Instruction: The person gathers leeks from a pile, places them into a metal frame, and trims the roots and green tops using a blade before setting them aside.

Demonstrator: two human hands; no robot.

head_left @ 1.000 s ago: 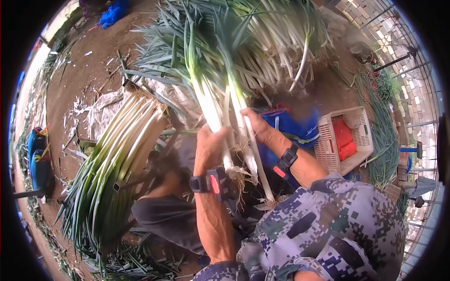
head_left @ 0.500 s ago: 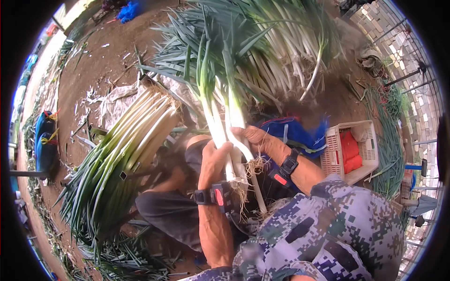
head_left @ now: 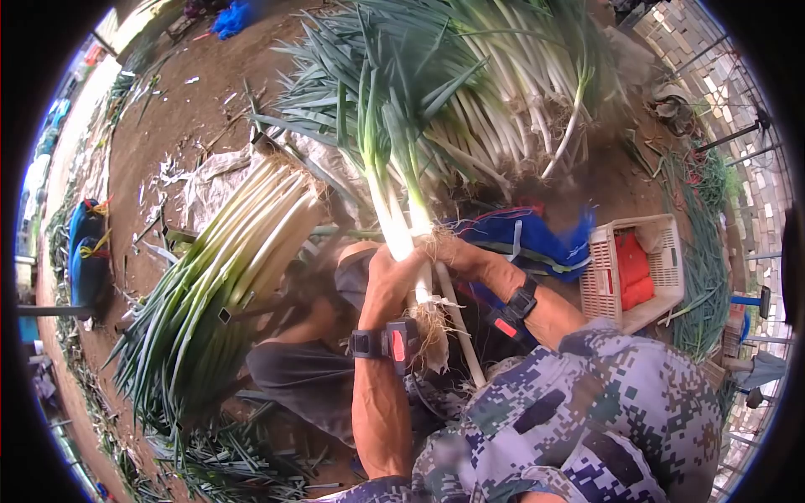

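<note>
Just in front of my body, my left hand point(head_left: 391, 281) is wrapped round the white stems of several long green onions point(head_left: 387, 214). Their green leaves point away from me, and shaggy roots point(head_left: 432, 329) hang below the hand. My right hand point(head_left: 459, 258) is closed close beside it, at the root end of another stalk point(head_left: 419, 210); its fingertips are partly hidden among the roots. A thin pale stalk point(head_left: 459, 331) slants down below both hands.
A large heap of green onions point(head_left: 503, 101) lies ahead. Stacked at the left is a bundle of green onions point(head_left: 243, 226). To the right are a blue bag point(head_left: 545, 247) and a white plastic crate point(head_left: 652, 314) with a red item inside. Cut leaves point(head_left: 235, 457) litter the ground.
The stalk at my right hand has moved up, so its roots now sit at hand level. Both hands have come closer together, and the left one covers more of the stems.
</note>
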